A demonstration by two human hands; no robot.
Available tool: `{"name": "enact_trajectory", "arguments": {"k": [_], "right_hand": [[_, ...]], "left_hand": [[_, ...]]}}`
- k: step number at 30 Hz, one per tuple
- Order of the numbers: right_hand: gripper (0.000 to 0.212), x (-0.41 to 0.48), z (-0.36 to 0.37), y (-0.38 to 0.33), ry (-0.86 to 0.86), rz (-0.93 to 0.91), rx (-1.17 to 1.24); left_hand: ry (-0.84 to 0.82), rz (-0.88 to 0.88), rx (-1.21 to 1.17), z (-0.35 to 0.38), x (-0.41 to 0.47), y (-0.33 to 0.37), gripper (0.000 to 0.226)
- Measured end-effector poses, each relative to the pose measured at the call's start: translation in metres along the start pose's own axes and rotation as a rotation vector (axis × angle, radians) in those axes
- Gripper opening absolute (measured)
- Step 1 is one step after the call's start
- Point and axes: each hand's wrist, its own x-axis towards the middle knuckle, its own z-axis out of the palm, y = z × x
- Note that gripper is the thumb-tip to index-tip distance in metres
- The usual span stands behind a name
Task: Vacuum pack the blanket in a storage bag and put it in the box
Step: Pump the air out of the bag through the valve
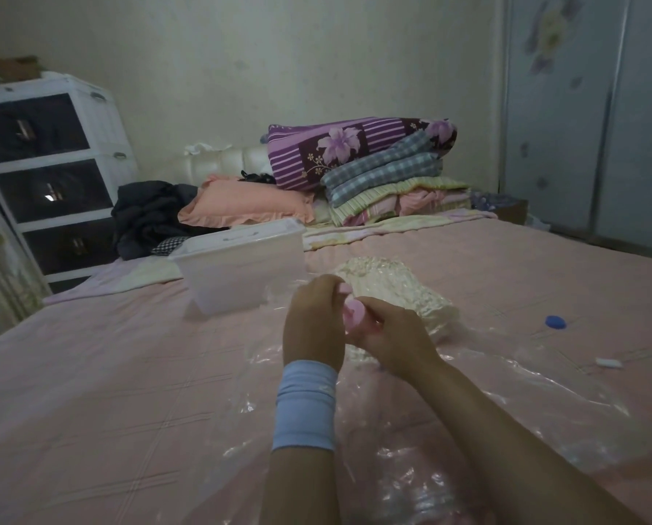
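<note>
A cream blanket (396, 289) lies shrunken and wrinkled inside a clear plastic storage bag (468, 395) spread over the pink bed. Both hands meet over its near end around a small pink pump (354, 314). My left hand (313, 323), with a light blue wristband, curls its fingers round the pump from the left. My right hand (396, 335) grips it from the right. What sits under the pump is hidden. A translucent white box (241, 270) stands on the bed just left of and behind the hands.
A blue cap (555, 322) and a small white clip (608, 362) lie on the bag to the right. Folded quilts (358, 153), a peach pillow (248, 202) and dark clothes (146, 214) pile at the bed's head. A white drawer unit (44, 164) stands at left.
</note>
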Motion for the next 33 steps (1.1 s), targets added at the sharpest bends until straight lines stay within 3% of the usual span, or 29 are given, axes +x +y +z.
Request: {"name": "enact_trajectory", "arguments": {"k": [7,11,13,17,20,22,23,26,33], "right_hand": [[0.053,0.0,-0.003,0.003,0.009,0.048,0.059],[0.052,-0.003,-0.003,0.005,-0.006,0.064,0.055],[0.051,-0.003,-0.002,0.005,-0.008,0.061,0.039],[0.043,-0.005,-0.003,-0.002,0.041,0.024,0.054],[0.055,-0.007,-0.003,-0.005,0.052,-0.02,0.08],[0.044,-0.006,-0.001,-0.003,0.042,-0.019,0.055],[0.039,-0.004,-0.001,-0.001,0.032,-0.007,0.042],[0.05,-0.002,-0.002,0.004,0.013,0.034,0.063],[0.052,-0.005,-0.001,0.01,0.005,0.07,0.099]], "left_hand": [[0.315,0.151,0.071,-0.057,0.032,0.018,0.022],[0.44,0.13,0.021,-0.035,0.03,0.018,0.015],[0.368,0.114,-0.003,-0.014,0.021,0.011,0.012],[-0.021,-0.039,-0.069,0.022,-0.008,-0.005,0.01],[-0.115,-0.048,-0.024,0.024,-0.011,-0.005,0.022],[-0.068,-0.004,-0.016,0.013,-0.006,0.0,0.034],[-0.023,0.02,-0.023,0.006,-0.003,0.003,0.029],[0.122,0.112,0.021,-0.021,0.012,0.016,0.013],[0.359,0.167,0.024,-0.05,0.029,0.032,0.019]]}}
